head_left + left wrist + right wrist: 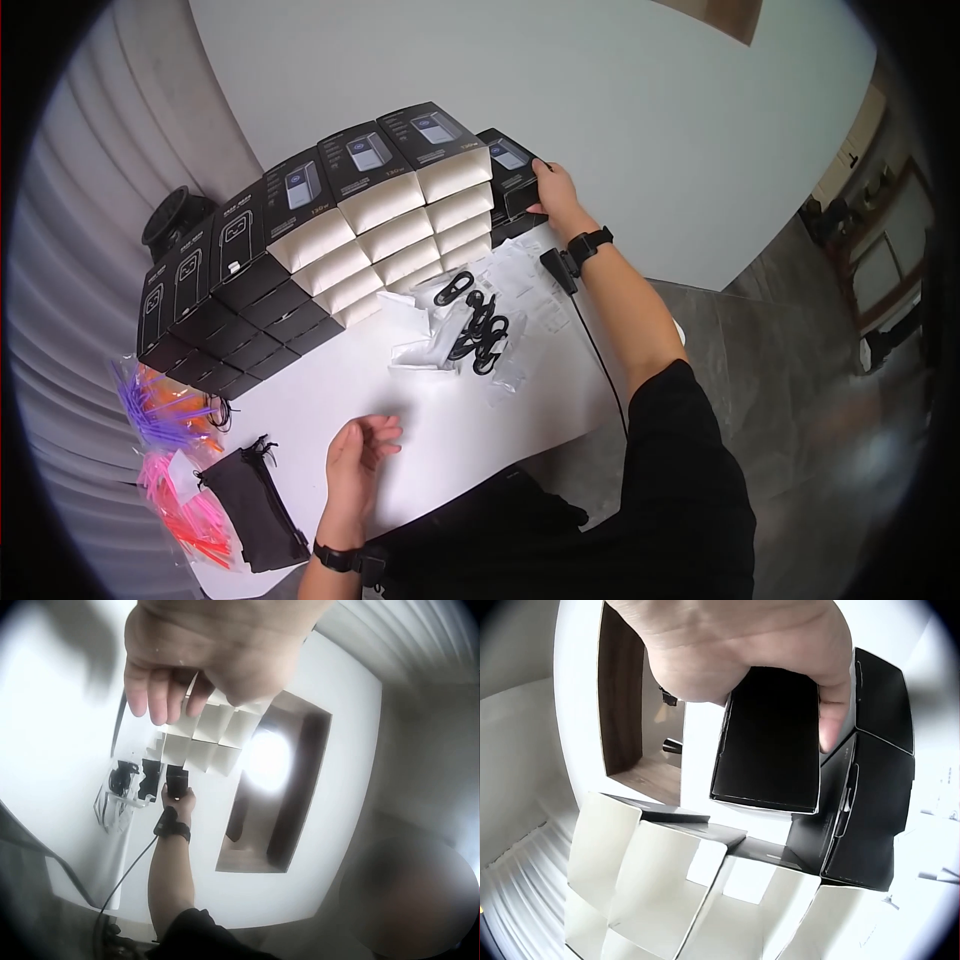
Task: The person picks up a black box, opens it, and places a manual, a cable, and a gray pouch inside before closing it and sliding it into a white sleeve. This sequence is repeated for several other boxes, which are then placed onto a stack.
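My right hand grips a black product box at the right end of the stacked boxes. In the right wrist view this box sits between thumb and fingers, its plain black end toward the camera and its near edge above the row of pale box ends. More black boxes stand right beside it. My left hand holds nothing; it hovers over the front of the white table, fingers loosely bent and apart from the boxes. The left wrist view shows the left palm and fingers up close.
Stacked boxes fill the table's back, some with pale open-looking ends. Coiled black cables and clear plastic wrappers lie before them. At left are a black drawstring pouch, bags of purple sticks and pink sticks.
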`<state>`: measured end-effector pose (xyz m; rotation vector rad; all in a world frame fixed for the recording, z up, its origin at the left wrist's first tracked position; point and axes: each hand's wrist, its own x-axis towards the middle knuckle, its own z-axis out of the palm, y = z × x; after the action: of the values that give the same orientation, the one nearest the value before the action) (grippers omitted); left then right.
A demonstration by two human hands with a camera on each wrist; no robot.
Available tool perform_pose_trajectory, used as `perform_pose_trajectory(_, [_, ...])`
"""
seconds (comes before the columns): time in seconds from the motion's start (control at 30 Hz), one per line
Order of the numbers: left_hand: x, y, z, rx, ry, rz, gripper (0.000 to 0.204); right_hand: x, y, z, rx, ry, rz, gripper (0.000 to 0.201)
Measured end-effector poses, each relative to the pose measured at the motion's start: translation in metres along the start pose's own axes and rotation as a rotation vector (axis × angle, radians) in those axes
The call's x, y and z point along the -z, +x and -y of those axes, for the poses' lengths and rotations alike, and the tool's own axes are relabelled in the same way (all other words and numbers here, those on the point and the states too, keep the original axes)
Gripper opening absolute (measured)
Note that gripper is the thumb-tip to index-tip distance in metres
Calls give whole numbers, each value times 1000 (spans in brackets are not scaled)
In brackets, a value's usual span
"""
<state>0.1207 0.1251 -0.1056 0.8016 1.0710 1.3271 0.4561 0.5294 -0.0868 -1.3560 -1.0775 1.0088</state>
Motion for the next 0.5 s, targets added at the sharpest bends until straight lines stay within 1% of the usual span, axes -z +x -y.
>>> perform_pose_trajectory(0.07, [-9, 11, 0, 13, -41, 53, 42, -6, -3, -2, -8, 9, -9, 53])
perform_pose_trajectory(0.17, [-20, 20, 2, 18, -82, 83, 41, -16, -17, 1, -14, -24, -61, 57])
perform_pose_trajectory(0.2, [-23, 22, 3, 22, -78, 70, 41, -17, -22, 5, -15, -45, -83, 58])
perform_pose_trajectory(0.23, [-25, 23, 4, 26, -75, 57, 41, -16, -25, 8, -27, -105, -63, 59])
perform_pose_trajectory(0.33, [-24, 25, 7, 38, -72, 44, 41, -16, -14, -8, 188, -513, -109, 62])
perform_pose_trajectory(0.37, [-24, 25, 8, 42, -74, 44, 41, -17, -15, -10, 197, -460, -120, 61])
perform_pose_trajectory(0.47, [-22, 24, 11, 52, -82, 35, 40, -14, -15, -8, 207, -662, -82, 59])
perform_pose_trajectory(0.5, [-20, 24, 12, 54, -86, 37, 40, -14, -12, -12, 211, -641, -85, 58])
